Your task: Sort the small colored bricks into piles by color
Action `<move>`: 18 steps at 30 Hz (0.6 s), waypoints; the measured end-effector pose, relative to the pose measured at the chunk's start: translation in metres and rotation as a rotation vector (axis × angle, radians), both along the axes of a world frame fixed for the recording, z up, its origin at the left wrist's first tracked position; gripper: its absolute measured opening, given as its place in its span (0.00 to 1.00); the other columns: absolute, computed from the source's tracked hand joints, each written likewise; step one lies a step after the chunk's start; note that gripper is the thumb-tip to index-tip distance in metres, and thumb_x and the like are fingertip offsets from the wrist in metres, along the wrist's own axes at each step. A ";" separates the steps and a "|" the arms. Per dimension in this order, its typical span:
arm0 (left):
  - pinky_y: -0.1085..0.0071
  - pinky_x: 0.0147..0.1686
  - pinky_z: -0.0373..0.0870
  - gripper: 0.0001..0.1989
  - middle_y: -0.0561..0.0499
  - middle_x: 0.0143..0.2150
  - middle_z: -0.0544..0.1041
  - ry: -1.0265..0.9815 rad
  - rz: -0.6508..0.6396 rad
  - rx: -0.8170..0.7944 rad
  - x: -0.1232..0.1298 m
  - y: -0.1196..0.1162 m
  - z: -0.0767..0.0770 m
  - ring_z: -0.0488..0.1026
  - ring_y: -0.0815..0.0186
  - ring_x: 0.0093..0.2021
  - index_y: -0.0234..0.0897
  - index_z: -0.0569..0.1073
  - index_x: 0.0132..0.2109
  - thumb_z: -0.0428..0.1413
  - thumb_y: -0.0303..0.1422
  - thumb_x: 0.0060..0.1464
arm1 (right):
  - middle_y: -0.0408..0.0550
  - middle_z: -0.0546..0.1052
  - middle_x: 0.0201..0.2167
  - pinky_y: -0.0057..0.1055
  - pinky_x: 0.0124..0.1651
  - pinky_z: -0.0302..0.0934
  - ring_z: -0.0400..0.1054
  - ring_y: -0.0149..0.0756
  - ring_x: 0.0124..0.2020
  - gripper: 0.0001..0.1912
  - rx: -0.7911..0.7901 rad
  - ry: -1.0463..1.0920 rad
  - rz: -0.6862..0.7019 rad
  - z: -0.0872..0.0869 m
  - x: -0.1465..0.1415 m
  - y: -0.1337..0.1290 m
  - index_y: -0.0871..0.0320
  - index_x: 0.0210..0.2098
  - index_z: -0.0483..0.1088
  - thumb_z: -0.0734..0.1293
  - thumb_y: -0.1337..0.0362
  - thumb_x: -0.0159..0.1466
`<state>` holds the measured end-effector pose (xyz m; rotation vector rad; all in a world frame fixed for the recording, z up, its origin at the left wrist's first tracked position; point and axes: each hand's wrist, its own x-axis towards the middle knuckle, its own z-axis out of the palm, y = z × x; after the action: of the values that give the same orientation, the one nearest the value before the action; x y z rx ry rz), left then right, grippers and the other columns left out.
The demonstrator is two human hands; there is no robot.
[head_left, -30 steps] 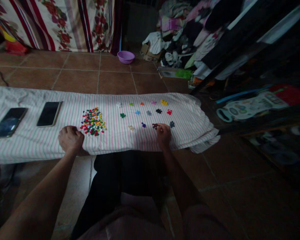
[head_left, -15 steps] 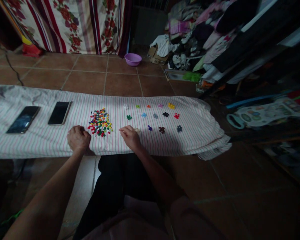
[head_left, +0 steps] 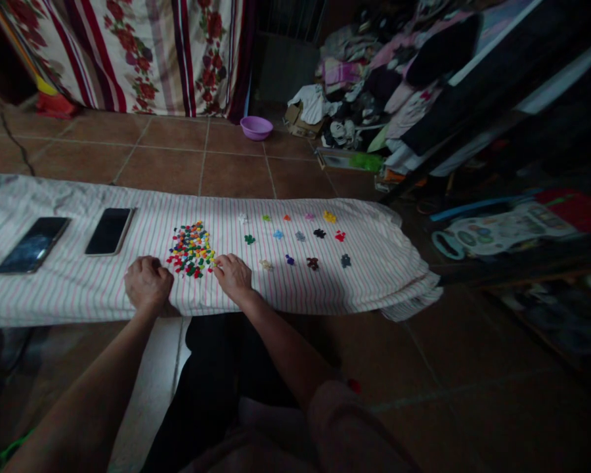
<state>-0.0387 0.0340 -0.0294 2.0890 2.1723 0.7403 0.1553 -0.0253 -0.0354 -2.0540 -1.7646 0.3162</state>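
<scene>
A mixed pile of small colourful pieces (head_left: pixel 193 249), like tiny beads or bricks, lies on the striped cloth (head_left: pixel 152 226). My right hand (head_left: pixel 234 276) is at the pile's right edge, its thumb and forefinger drawn together by the yellow pieces; whatever is between the fingertips is too small to make out. Left of the pile my left hand (head_left: pixel 148 282) rests curled on the cloth, and the inside of its fist is hidden. Right of my right hand are small single-colour heaps in rows, among them cream pieces (head_left: pixel 266 265), dark green pieces (head_left: pixel 249 239) and brown pieces (head_left: pixel 312 263).
Two phones lie at the left, a dark phone (head_left: pixel 33 245) and a light-edged phone (head_left: pixel 109 231). On the tiled floor beyond stand a purple basin (head_left: pixel 257 128) and a heap of clothes (head_left: pixel 354 85). A floral curtain (head_left: pixel 128 56) hangs behind.
My right hand has moved left, from beside the cream pieces to the pile's edge, uncovering the cream heap. My left hand stays beside the pile. The whole view has shifted slightly.
</scene>
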 end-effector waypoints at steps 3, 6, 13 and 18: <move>0.56 0.52 0.63 0.12 0.40 0.46 0.74 -0.004 -0.005 -0.027 0.002 -0.002 0.005 0.69 0.51 0.51 0.35 0.72 0.42 0.48 0.31 0.53 | 0.43 0.76 0.42 0.29 0.48 0.60 0.68 0.34 0.46 0.08 0.025 -0.026 0.005 -0.002 -0.001 -0.001 0.51 0.44 0.71 0.62 0.58 0.70; 0.55 0.52 0.63 0.12 0.38 0.47 0.74 0.008 0.003 -0.054 0.003 -0.003 0.009 0.69 0.49 0.51 0.33 0.72 0.42 0.48 0.31 0.53 | 0.44 0.76 0.42 0.29 0.48 0.60 0.68 0.34 0.46 0.08 0.036 -0.045 0.005 -0.002 -0.001 -0.002 0.51 0.45 0.71 0.62 0.59 0.69; 0.54 0.53 0.62 0.12 0.36 0.48 0.74 0.008 0.003 -0.067 0.004 -0.004 0.009 0.68 0.48 0.52 0.33 0.72 0.42 0.47 0.31 0.54 | 0.45 0.77 0.40 0.28 0.48 0.60 0.69 0.34 0.45 0.07 0.043 -0.034 0.004 0.002 0.001 -0.003 0.54 0.42 0.71 0.61 0.63 0.69; 0.53 0.52 0.62 0.09 0.39 0.47 0.74 -0.042 0.012 -0.043 0.004 -0.003 0.008 0.69 0.49 0.51 0.35 0.71 0.40 0.49 0.31 0.53 | 0.43 0.79 0.39 0.26 0.44 0.61 0.72 0.32 0.42 0.06 0.007 0.089 -0.017 0.004 0.009 -0.002 0.53 0.41 0.71 0.61 0.63 0.68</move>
<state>-0.0342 0.0306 -0.0215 2.0237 2.1607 0.7254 0.1641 -0.0273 -0.0316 -2.0169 -1.6927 0.3893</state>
